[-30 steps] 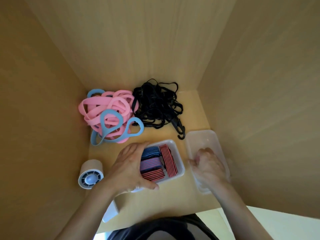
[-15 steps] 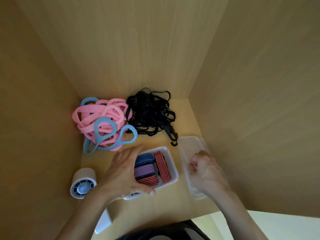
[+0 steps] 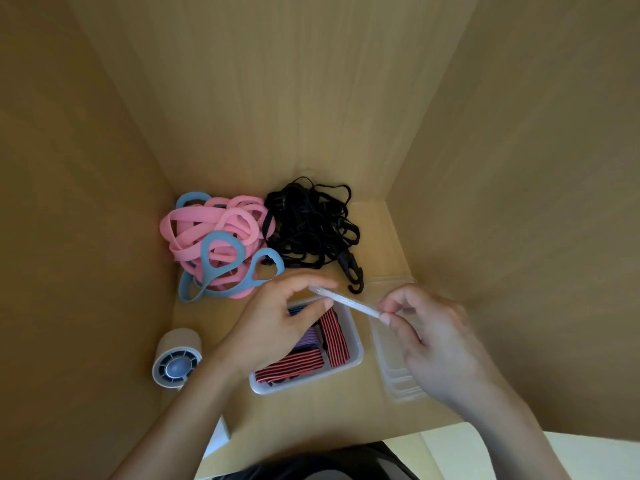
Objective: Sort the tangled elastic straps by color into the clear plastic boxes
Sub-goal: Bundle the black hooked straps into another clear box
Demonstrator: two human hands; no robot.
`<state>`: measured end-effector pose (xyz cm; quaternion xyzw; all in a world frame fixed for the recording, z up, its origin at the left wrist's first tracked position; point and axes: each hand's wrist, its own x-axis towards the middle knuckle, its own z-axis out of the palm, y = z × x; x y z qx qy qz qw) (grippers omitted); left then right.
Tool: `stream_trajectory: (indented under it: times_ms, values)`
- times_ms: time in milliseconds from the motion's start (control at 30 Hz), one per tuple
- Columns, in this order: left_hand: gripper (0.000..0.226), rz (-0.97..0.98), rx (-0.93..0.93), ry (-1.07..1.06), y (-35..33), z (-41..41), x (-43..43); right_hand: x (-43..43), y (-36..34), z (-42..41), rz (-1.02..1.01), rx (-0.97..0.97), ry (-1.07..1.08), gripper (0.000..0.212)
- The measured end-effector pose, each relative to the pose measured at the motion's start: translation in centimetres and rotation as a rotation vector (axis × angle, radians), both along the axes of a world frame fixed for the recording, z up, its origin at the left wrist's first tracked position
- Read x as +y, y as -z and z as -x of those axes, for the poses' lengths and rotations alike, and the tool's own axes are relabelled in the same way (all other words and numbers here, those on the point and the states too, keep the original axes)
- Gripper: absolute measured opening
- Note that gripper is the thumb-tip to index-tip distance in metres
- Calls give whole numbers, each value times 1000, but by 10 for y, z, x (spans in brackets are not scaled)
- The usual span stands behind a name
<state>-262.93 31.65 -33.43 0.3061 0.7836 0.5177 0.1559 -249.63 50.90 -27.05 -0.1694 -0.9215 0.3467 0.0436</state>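
Head view, the only one supplied: I find the left hand (image 3: 277, 327) and right hand (image 3: 426, 327) raised over the shelf floor (image 3: 381, 237) of a wooden cabinet. Between them is a thin clear plastic piece (image 3: 346, 303), seen edge-on; I judge it a lid or shallow tray, but cannot confirm which. Each grip is a narrow pinch on one end, which keeps the piece steady above the open clear box (image 3: 356, 344). That box holds folded striped straps (image 3: 332, 337), so one colour group appears stowed. A second clear box (image 3: 398, 379) lies just to its right, beneath the right hand, its contents not discernible. The pink and blue tangle (image 3: 214, 237) and the black tangle (image 3: 308, 226) sit unsorted at the back, touching each other. A pale cylinder (image 3: 178, 358) lies near the left wall.
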Motion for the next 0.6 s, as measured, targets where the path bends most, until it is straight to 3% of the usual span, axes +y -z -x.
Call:
stream_trajectory:
  times_ms: [167,400,600]
  values:
    - [14,-89,-144,-2,0,-7,8,5,1,-2,-18,36,28,17]
    - [21,-225,-165,40,1,-7,40,16,4,-15,-54,47,28,22]
    - [32,-177,-122,70,14,-7,75,17,22,-31,-132,64,105,26]
